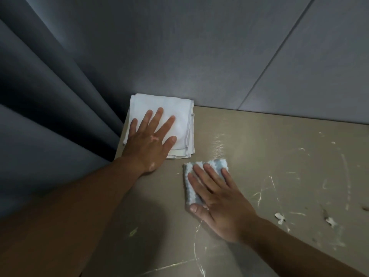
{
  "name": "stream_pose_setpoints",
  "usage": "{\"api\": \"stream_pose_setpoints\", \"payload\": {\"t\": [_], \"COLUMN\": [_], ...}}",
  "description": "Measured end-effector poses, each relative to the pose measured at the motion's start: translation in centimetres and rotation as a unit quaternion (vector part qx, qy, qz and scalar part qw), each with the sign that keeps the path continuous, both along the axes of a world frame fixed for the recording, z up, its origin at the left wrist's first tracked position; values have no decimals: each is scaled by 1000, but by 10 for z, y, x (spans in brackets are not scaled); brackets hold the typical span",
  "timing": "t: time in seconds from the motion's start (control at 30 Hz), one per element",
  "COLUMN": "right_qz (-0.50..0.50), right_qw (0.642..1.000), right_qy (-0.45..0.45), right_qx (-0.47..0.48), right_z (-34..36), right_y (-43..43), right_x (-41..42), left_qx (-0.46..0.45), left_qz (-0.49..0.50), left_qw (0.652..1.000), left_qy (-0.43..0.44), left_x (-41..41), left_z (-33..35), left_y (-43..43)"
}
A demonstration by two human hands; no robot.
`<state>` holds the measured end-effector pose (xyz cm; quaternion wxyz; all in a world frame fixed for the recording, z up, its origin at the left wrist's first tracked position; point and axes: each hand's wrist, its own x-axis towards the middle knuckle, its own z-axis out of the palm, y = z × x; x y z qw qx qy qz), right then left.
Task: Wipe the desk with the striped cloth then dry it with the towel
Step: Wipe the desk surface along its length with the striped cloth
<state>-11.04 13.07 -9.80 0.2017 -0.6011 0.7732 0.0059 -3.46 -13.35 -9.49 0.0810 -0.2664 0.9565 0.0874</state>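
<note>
Under right hand (219, 202): striped cloth (199, 176); under left hand (149, 140): towel (179, 108).

a: the towel (180, 110) is white, with thin grey stitching along its edges.
b: and the striped cloth (216, 164)?
a: pale blue with grey-blue bands.
b: the desk (279, 156) is dull beige, marked with white scratches. curtain (40, 100) and wall panels (179, 47) are slate grey.
</note>
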Motion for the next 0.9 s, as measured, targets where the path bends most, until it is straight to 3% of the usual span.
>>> {"api": "stream_pose_setpoints", "payload": {"t": [0.2, 0.33, 0.43, 0.57, 0.7, 0.9], "right_qz": [-168, -235, -217, -123, -75, -165], "right_qw": [985, 971, 975, 990, 997, 981], "right_qy": [23, 22, 7, -10, 16, 63], "right_qx": [23, 43, 44, 61, -22, -75], "right_z": [1, -1, 8, 20, 16, -14], "right_y": [-34, -50, -47, -31, -14, -36], "right_x": [-71, -62, -19, 41, 44, 35], "left_qx": [-21, -33, -23, -27, -38, -23], "left_qz": [-50, -52, -52, -55, -54, -54], "left_qw": [998, 997, 997, 996, 996, 995], "left_qy": [28, 39, 55, 59, 54, 77], "left_x": [29, 42, 48, 62, 76, 105], "left_z": [-4, -11, -10, -15, -20, -26], "left_y": [-3, 2, 4, 3, 1, -1]}}
